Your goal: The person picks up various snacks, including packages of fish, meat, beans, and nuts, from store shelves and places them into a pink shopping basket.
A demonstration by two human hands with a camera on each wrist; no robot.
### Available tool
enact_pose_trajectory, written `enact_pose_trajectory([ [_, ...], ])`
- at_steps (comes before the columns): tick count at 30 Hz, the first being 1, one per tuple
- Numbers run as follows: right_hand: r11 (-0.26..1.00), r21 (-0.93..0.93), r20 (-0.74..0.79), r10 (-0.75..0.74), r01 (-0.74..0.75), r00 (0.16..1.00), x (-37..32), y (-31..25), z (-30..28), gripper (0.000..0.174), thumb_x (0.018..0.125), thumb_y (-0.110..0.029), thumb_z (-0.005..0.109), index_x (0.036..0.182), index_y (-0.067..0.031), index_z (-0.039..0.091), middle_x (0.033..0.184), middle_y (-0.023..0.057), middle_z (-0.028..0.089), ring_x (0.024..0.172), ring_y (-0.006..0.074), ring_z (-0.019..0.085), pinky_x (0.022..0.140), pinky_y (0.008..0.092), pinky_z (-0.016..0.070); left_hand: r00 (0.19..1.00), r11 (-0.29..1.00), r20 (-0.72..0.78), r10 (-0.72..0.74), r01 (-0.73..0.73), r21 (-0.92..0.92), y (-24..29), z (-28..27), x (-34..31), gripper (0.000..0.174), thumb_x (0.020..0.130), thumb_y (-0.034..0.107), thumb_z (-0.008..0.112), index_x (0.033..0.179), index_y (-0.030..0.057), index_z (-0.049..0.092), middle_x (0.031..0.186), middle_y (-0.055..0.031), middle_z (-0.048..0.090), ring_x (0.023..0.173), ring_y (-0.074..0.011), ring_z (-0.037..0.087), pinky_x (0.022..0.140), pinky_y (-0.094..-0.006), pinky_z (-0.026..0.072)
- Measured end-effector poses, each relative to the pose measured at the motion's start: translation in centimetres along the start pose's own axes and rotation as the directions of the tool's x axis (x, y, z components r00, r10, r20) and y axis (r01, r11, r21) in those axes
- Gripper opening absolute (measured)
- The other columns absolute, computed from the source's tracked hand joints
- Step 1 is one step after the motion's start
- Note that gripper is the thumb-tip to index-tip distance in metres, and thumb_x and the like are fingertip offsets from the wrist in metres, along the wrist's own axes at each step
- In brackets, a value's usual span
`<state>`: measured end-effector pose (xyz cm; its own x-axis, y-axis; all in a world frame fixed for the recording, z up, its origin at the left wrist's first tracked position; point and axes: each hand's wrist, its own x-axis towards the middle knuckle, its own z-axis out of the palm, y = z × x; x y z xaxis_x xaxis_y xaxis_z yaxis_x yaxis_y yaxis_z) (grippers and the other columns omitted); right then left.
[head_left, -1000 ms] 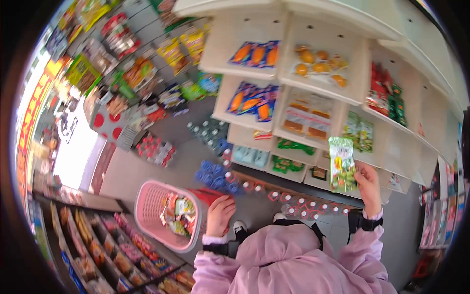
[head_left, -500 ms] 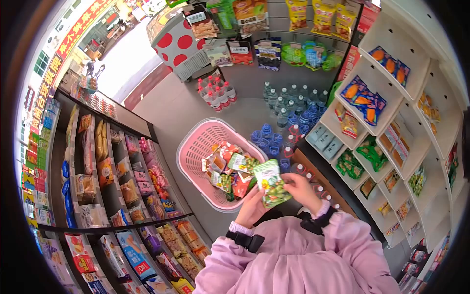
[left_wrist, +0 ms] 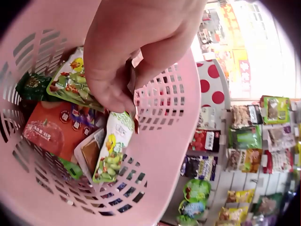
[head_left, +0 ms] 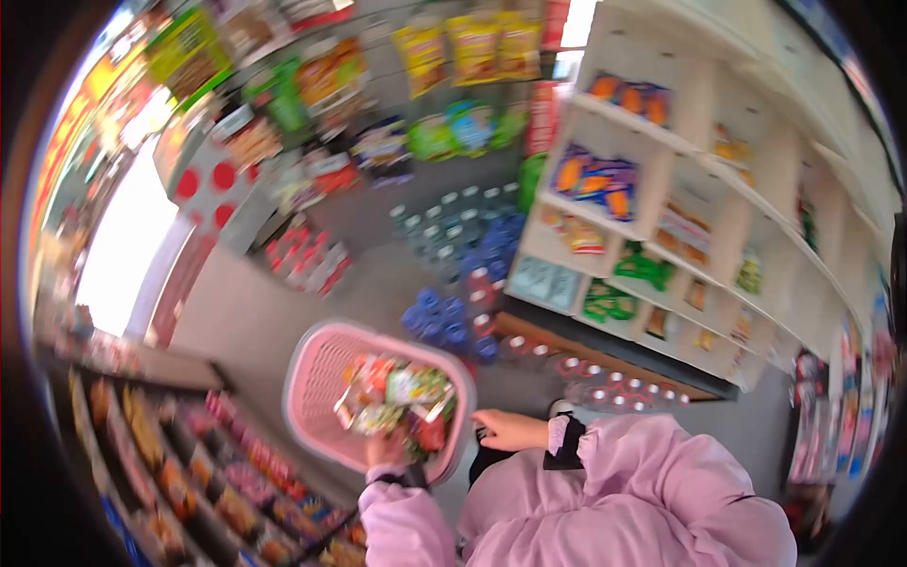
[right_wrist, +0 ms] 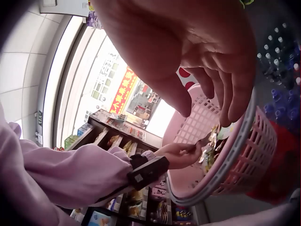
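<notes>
A pink basket point(head_left: 312, 378) holds several snack packets, among them green bean packets point(left_wrist: 113, 146) and a red-orange packet point(left_wrist: 51, 129). My left hand point(left_wrist: 136, 52) reaches inside, its thumb and fingers pinching the edge of a thin dark packet point(left_wrist: 132, 84) in the left wrist view; most of that packet is hidden by the hand. My right hand point(head_left: 510, 430) is beside the basket's near right rim, holding nothing. In the right wrist view its fingers point(right_wrist: 230, 89) hang loosely bent near the grey rim, and I cannot tell whether they touch it.
White shelves point(head_left: 652, 217) with snack bags stand at the right. Bottles point(head_left: 439, 317) are on the floor beyond the basket. Snack racks point(head_left: 189, 472) run along the lower left. Hanging packets point(head_left: 420, 57) cover the back wall.
The green packet held between both hands half a second ago is out of them. My left hand has moved down into the basket, and my right hand has drawn back beside it.
</notes>
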<state>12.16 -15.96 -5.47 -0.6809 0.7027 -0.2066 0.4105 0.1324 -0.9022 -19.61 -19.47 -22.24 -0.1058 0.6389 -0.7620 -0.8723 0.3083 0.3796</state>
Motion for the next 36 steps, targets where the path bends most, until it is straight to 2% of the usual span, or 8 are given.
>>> enact_pose_trajectory([
  [1,0.999,-0.014,-0.032,0.045,-0.046,0.998,-1.6,0.5,-1.1,0.044,0.076,-0.013,0.053,0.114,0.0037,0.04,0.103,0.0197,0.049,0.08,0.0244,0.057,0.07,0.0316,0.0453,0.988,0.966,0.11,-0.11,0.133,-0.222,0.5,-0.2,0.2,0.015,0.08,0.003,0.047,0.093,-0.0052,0.049,0.086,-0.0134,0.055,0.078,-0.0244,0.054,0.068,-0.0334,0.0493],
  [4,0.987,-0.022,-0.173,0.156,-0.162,0.973,-6.3,1.5,-5.4,0.041,0.077,-0.014,0.053,0.112,0.0027,0.04,0.102,0.0168,0.051,0.078,0.0222,0.058,0.069,0.0314,0.0455,0.982,0.987,-0.184,0.033,-0.061,-0.15,-0.3,2.4,-0.5,0.016,0.082,0.01,0.048,0.093,-0.0019,0.05,0.087,-0.0116,0.054,0.081,-0.0224,0.053,0.075,-0.0343,0.0485],
  [7,0.977,0.017,-0.379,0.202,-0.212,0.903,-10.6,3.7,-8.6,0.039,0.077,-0.014,0.054,0.11,0.0002,0.041,0.102,0.0142,0.053,0.079,0.0223,0.058,0.068,0.0318,0.0457,0.986,0.996,-0.149,0.076,-0.081,-0.031,-2.2,4.4,-1.0,0.018,0.081,0.009,0.047,0.095,-0.0019,0.048,0.093,-0.0113,0.053,0.087,-0.0226,0.052,0.077,-0.0346,0.0474],
  [13,0.953,0.036,-0.892,0.166,-0.3,0.421,-21.4,0.3,-20.3,0.029,0.075,-0.008,0.051,0.103,0.0001,0.049,0.087,0.0147,0.057,0.076,0.0267,0.058,0.067,0.035,0.0464,0.989,0.997,0.149,0.021,-0.031,0.065,-6.4,14.4,-5.7,0.024,0.08,0.01,0.05,0.103,0.0041,0.049,0.087,-0.0074,0.053,0.084,-0.0193,0.051,0.081,-0.0356,0.0422],
  [17,0.91,-0.019,-0.991,0.037,-0.413,0.126,-29.3,5.0,-28.3,0.03,0.074,-0.007,0.053,0.102,0.0022,0.049,0.094,0.0189,0.053,0.08,0.029,0.055,0.07,0.0352,0.0449,0.926,0.961,0.378,0.013,-0.117,0.251,-10.6,23.4,-10.5,0.03,0.08,0.011,0.051,0.108,0.002,0.047,0.091,-0.0091,0.053,0.083,-0.0191,0.051,0.079,-0.0353,0.0433],
  [19,0.706,-0.184,-0.982,-0.156,-0.684,0.103,-33.1,9.6,-32.0,0.033,0.073,-0.009,0.056,0.101,0.0055,0.048,0.095,0.0203,0.052,0.084,0.0296,0.055,0.071,0.0368,0.0452,0.89,0.93,0.455,-0.023,-0.148,0.336,-13.4,28.1,-14.1,0.029,0.08,0.011,0.051,0.108,0.0008,0.047,0.091,-0.0106,0.055,0.081,-0.0198,0.053,0.077,-0.0352,0.0446],
  [25,0.339,0.1,-0.923,0.383,-0.936,0.04,-37.8,15.4,-38.2,0.049,0.071,-0.031,0.063,0.098,0.0075,0.046,0.098,0.0225,0.052,0.091,0.0333,0.053,0.075,0.0379,0.046,0.831,0.887,0.539,-0.139,-0.137,0.441,-20.2,32.6,-18.6,0.023,0.081,0.009,0.048,0.103,0.003,0.047,0.089,-0.0121,0.056,0.078,-0.0216,0.055,0.072,-0.0342,0.0467],
  [36,0.346,0.073,-0.93,0.363,-0.935,0.062,-39.7,15.9,-40.4,0.037,0.066,-0.025,0.064,0.09,0.0004,0.052,0.083,0.0176,0.06,0.079,0.0327,0.059,0.068,0.0396,0.0476,0.832,0.851,0.501,-0.238,-0.07,0.52,-24.9,31.1,-19.4,0.024,0.081,0.006,0.045,0.105,0.0001,0.047,0.091,-0.0154,0.057,0.08,-0.0247,0.057,0.073,-0.0354,0.0474],
])
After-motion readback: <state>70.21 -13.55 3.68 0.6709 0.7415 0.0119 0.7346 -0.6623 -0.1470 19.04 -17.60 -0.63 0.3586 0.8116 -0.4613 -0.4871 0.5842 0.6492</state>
